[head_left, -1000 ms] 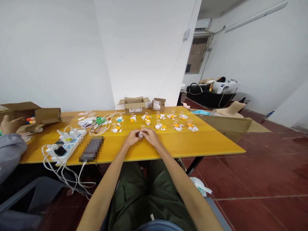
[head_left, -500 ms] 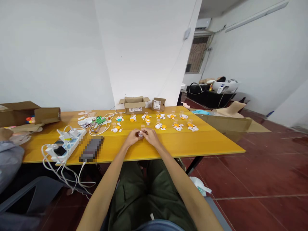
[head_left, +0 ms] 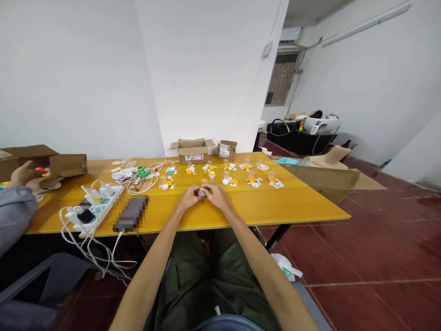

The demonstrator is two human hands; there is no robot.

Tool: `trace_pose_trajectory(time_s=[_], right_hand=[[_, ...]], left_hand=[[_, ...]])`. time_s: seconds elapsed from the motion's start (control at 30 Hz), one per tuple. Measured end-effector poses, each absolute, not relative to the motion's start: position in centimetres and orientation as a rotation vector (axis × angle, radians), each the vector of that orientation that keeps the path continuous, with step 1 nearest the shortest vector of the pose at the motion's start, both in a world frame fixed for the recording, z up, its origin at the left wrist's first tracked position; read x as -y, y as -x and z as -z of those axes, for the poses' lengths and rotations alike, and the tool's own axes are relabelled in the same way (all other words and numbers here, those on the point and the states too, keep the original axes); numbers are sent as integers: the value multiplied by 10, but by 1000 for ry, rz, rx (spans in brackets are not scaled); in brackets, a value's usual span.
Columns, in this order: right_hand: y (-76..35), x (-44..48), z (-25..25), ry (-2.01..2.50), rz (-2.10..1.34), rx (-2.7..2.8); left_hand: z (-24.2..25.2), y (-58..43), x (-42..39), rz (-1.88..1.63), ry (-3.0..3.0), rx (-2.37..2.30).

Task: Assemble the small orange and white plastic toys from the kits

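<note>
My left hand [head_left: 188,197] and my right hand [head_left: 214,194] meet over the middle of the yellow table [head_left: 262,207], fingers pinched together on a small white piece [head_left: 200,193] between them. What the piece is stays too small to make out. Just beyond my hands lie several small clusters of orange and white parts [head_left: 230,180] in rows.
Two open cardboard boxes [head_left: 193,150] stand at the table's far edge. A white power strip [head_left: 98,208] with cables and a dark phone [head_left: 131,213] lie at left. Another person's hand [head_left: 22,172] reaches near a carton [head_left: 65,164] at far left. A flattened carton [head_left: 327,177] lies at right.
My hands stay together over the same spot, working the small piece. The other person's hand at far left dropped out of sight, then came back up by the carton.
</note>
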State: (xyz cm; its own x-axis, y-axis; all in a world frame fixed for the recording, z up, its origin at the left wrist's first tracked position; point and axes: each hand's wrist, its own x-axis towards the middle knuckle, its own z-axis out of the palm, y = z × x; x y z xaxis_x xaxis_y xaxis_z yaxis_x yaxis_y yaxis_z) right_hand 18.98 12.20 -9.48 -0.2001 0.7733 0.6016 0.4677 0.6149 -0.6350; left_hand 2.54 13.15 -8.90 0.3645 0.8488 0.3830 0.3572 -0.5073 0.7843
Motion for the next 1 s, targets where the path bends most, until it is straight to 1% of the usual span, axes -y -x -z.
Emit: trace_pose_trajectory(time_s=[0.27, 1.0], right_hand=[[-191, -125, 97, 1029, -421, 1858], [-193, -130, 100, 884, -543, 1848]], left_hand=[[91, -26, -133, -1075, -2009, -1061], [96, -28, -134, -1091, -1950, -1085]])
